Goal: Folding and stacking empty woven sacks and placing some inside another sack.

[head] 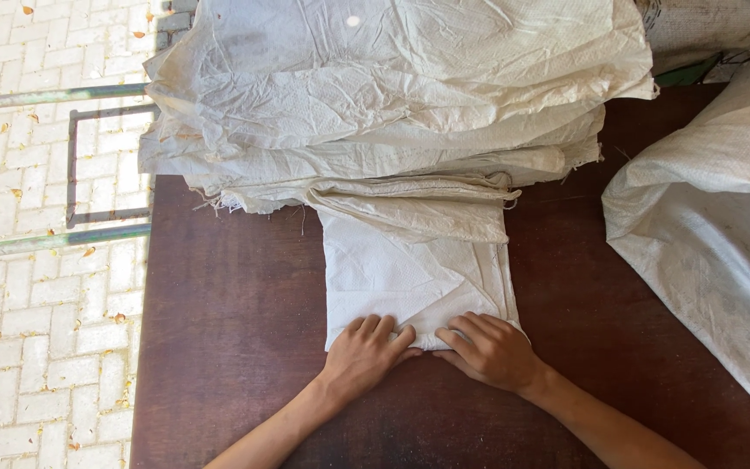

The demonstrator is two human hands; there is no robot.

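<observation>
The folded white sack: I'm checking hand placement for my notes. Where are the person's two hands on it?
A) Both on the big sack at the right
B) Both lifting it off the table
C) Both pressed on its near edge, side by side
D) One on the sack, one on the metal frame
C: the left hand and right hand lie flat, side by side, on the near edge of the folded white sack, which rests on the brown table.

Folded sack (414, 282) on table (227, 330) — sack pile (392, 104) behind

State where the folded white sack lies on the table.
In the head view, the folded white sack lies mid-table, its near edge under the left hand and right hand, its far end beneath the sack pile.
</observation>
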